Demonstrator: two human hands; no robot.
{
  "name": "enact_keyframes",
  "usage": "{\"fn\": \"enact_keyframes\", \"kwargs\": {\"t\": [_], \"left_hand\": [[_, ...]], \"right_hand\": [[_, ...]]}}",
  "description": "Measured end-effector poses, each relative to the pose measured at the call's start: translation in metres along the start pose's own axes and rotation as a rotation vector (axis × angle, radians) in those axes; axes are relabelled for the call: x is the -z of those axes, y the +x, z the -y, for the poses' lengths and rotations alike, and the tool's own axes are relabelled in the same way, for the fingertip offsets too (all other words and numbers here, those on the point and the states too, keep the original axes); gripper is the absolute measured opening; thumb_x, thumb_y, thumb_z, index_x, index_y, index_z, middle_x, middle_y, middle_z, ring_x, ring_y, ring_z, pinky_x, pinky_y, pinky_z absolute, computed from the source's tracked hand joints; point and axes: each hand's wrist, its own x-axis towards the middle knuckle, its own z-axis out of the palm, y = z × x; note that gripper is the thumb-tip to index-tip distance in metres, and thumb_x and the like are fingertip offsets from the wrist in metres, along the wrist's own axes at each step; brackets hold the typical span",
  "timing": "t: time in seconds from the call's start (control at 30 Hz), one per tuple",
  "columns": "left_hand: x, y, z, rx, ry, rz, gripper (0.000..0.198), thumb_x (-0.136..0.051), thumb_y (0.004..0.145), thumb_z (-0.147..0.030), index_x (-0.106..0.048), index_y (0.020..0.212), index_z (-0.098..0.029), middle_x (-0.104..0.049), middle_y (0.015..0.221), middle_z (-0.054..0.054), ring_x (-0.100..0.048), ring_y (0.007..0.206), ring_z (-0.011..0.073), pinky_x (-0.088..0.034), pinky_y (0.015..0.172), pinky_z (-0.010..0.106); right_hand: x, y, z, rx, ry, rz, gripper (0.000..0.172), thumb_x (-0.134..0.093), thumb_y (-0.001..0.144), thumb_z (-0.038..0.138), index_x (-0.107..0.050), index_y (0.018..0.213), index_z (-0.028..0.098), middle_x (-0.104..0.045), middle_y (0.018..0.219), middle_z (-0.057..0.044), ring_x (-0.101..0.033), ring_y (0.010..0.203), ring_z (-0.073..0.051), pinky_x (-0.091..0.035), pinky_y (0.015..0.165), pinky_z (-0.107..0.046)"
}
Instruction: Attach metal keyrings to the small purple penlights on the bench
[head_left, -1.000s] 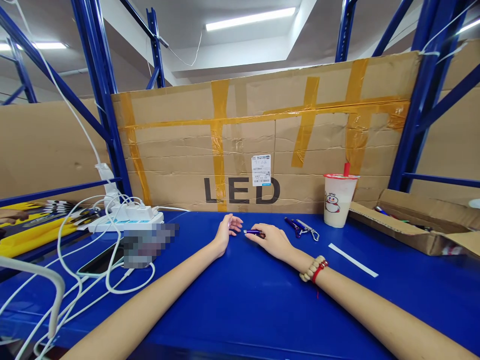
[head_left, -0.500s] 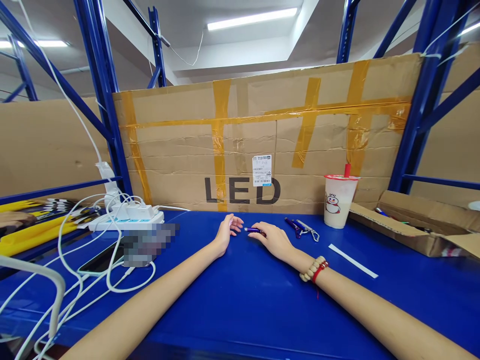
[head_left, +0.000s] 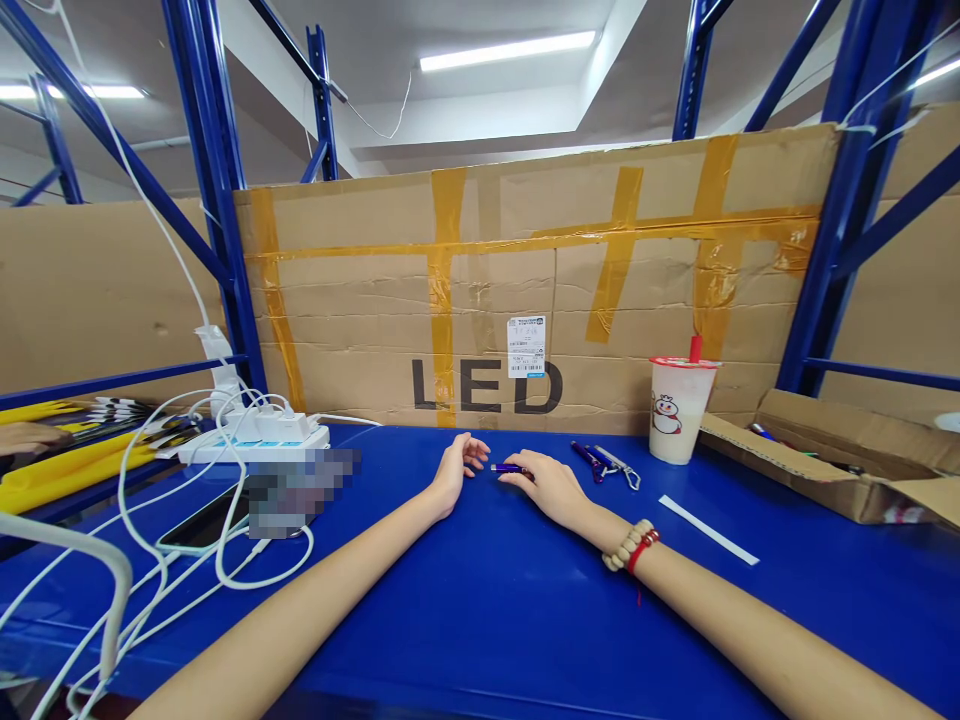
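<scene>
Head camera view: a slim purple object point(head_left: 507, 468) lies just above the worktop point(head_left: 480, 600) or on it, near the middle, its left end poking out of the person's right hand point(head_left: 551, 487). That hand is palm down, thumb and fingers pinching the object; its other end is hidden beneath the fingers, and what it is exactly cannot be told. The left hand point(head_left: 456, 470) stands on its edge just beside, fingers loosely curled and parted. Both forearms are cut off by the lower edge.

To the right of the right hand lie a purple metal piece point(head_left: 591, 461) and a silver clip point(head_left: 619, 467), partly overlapping and hard to separate. Farther right are a white strip point(head_left: 709, 530), a lidded cup point(head_left: 679, 412) printed with a snowman, and an open carton point(head_left: 795, 480), cut off at the edge, its contents mostly concealed.

On the left, white cables cross a phone point(head_left: 206, 522); a pixelated patch blots out whatever is beside it. A power strip point(head_left: 255, 442) is behind. At the far left edge, a co-worker's hand point(head_left: 30, 437) is cropped.

Taped cardboard point(head_left: 360, 300) at the back reads "LED" in large black letters; the shipping label point(head_left: 526, 347) above covers part of the D, its print too small to read.
</scene>
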Motion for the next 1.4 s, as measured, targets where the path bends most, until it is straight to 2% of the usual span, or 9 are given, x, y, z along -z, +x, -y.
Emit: {"fn": "enact_keyframes", "kwargs": {"t": [0.53, 0.8, 1.4], "left_hand": [[0.0015, 0.0009, 0.0019, -0.020, 0.052, 0.029, 0.037, -0.030, 0.074, -0.042, -0.055, 0.066, -0.015, -0.055, 0.068, 0.004, -0.049, 0.061, 0.0135, -0.033, 0.055, 0.023], [0.0015, 0.0011, 0.0016, -0.015, 0.034, 0.020, 0.038, -0.030, 0.077, -0.040, -0.056, 0.065, -0.015, -0.056, 0.068, 0.004, -0.050, 0.060, 0.0125, -0.034, 0.054, 0.022], [-0.0004, -0.0028, -0.0020, -0.009, 0.002, 0.018, 0.036, -0.032, 0.077, -0.038, -0.055, 0.065, -0.015, -0.055, 0.066, 0.003, -0.050, 0.059, 0.0124, -0.034, 0.055, 0.022]], "right_hand": [[0.0012, -0.0002, 0.0025, -0.021, 0.020, 0.019, 0.030, -0.040, 0.086, 0.047, -0.060, 0.095, 0.026, -0.062, 0.088, 0.000, -0.057, 0.083, -0.016, -0.040, 0.067, -0.026], [0.0019, -0.0008, 0.0018, -0.013, 0.018, 0.014, 0.029, -0.040, 0.087, 0.044, -0.060, 0.096, 0.026, -0.062, 0.088, -0.001, -0.057, 0.085, -0.016, -0.040, 0.068, -0.026], [0.0021, -0.0017, 0.0057, 0.011, 0.019, -0.004, 0.037, -0.037, 0.085, 0.052, -0.060, 0.091, 0.024, -0.060, 0.083, 0.000, -0.054, 0.071, -0.013, -0.036, 0.059, -0.024]]}}
